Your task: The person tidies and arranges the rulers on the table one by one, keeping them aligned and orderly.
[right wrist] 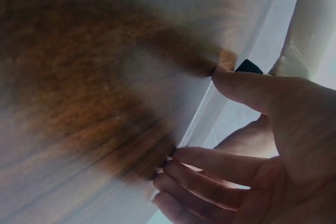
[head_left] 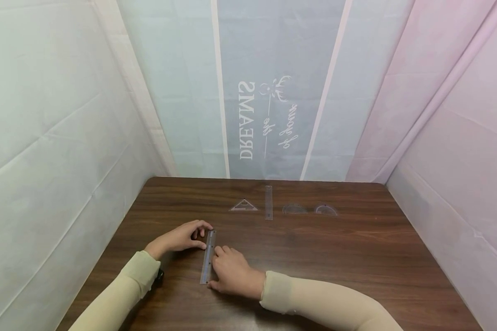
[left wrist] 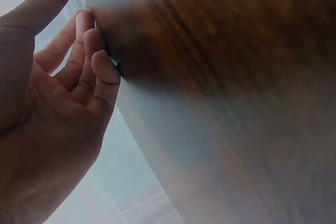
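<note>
A clear straight ruler (head_left: 207, 264) with a bluish stripe lies lengthwise between both hands, its far end leaning slightly right. My left hand (head_left: 185, 237) holds its far part, index fingertip at the top end and thumb at the left edge. In the left wrist view, the other fingers (left wrist: 105, 67) are bent. My right hand (head_left: 234, 271) grips the near part from the right, thumb by the bottom corner and fingertips higher along the edge. The right wrist view shows the thumb (right wrist: 241, 85) and fingers spread apart along the ruler's side.
Beyond the hands on the brown wooden table (head_left: 335, 257) lie a clear set square (head_left: 244, 206), a second clear ruler (head_left: 268, 202) and two clear protractors, one (head_left: 294, 209) left of the other (head_left: 325, 210). Fabric curtains (head_left: 182, 92) rise behind the table and at both sides.
</note>
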### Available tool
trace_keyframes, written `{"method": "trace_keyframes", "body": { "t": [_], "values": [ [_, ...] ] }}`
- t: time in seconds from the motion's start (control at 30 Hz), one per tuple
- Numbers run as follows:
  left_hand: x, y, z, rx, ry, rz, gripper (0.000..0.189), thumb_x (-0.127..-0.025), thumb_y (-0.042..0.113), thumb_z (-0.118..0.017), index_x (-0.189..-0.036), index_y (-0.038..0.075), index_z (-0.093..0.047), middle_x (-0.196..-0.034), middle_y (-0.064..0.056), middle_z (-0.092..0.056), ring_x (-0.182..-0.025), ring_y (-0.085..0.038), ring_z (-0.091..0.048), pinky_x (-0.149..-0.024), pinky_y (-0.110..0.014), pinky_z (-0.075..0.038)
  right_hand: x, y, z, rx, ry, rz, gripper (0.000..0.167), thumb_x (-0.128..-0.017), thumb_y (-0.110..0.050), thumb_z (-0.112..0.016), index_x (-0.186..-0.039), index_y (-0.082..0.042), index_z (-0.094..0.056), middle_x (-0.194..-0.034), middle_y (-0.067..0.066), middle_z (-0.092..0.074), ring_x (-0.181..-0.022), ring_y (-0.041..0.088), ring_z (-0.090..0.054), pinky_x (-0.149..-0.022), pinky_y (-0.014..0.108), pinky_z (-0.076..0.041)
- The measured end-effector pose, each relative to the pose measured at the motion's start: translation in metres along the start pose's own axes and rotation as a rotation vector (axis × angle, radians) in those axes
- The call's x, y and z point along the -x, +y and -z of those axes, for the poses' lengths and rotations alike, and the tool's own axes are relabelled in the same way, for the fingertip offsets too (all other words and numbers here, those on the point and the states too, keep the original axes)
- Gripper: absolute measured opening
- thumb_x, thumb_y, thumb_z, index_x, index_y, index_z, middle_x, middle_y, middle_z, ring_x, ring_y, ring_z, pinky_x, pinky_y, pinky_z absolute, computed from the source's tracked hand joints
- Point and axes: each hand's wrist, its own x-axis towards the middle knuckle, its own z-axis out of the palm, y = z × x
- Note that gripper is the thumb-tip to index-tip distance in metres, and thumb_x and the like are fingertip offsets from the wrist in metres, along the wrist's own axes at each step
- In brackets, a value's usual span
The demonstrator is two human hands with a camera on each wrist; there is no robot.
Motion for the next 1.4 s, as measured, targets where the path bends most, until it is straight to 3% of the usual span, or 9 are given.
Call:
{"method": "trace_keyframes", "body": {
  "t": [0.43, 0.87, 1.17, 1.4],
  "values": [
    [0.0, -0.002, -0.001, 0.007, -0.001, 0.006, 0.048, -0.098, 0.025, -0.082, -0.138, 0.008, -0.062, -0.102, -0.002, -0.056, -0.087, -0.016, -0.052, -0.076, -0.029, -0.043, 0.0, 0.002, -0.002, -0.04, -0.014, 0.01, 0.057, -0.088, -0.067, -0.08, -0.11, -0.014, -0.079, -0.099, -0.005, -0.06, -0.087, 0.008, -0.057, -0.078, 0.022, -0.054],
    [-0.006, 0.01, 0.008, 0.012, -0.046, 0.057, 0.041, -0.108, 0.033, -0.069, -0.138, 0.005, -0.064, -0.098, 0.003, -0.062, -0.082, -0.012, -0.054, -0.074, -0.03, -0.046, 0.007, 0.011, 0.001, -0.133, -0.03, 0.034, 0.054, -0.092, -0.06, -0.08, -0.119, -0.013, -0.078, -0.105, -0.004, -0.062, -0.094, 0.008, -0.059, -0.086, 0.023, -0.055],
    [-0.017, 0.02, 0.013, -0.028, -0.018, 0.047, 0.032, -0.109, 0.028, -0.067, -0.134, 0.007, -0.068, -0.099, 0.004, -0.064, -0.085, -0.013, -0.056, -0.076, -0.031, -0.048, 0.015, 0.027, -0.001, -0.267, 0.014, 0.027, 0.057, -0.094, -0.051, -0.082, -0.132, -0.009, -0.071, -0.116, -0.002, -0.064, -0.107, 0.011, -0.062, -0.092, 0.025, -0.056],
    [-0.036, 0.032, 0.013, -0.081, 0.019, 0.032, 0.036, -0.109, 0.035, -0.066, -0.134, 0.01, -0.067, -0.11, 0.002, -0.065, -0.096, -0.013, -0.061, -0.085, -0.038, -0.053, 0.023, 0.045, -0.001, -0.339, 0.072, 0.0, 0.061, -0.097, -0.047, -0.08, -0.14, -0.006, -0.067, -0.125, 0.001, -0.065, -0.113, 0.014, -0.064, -0.097, 0.028, -0.056]
  ]
}}
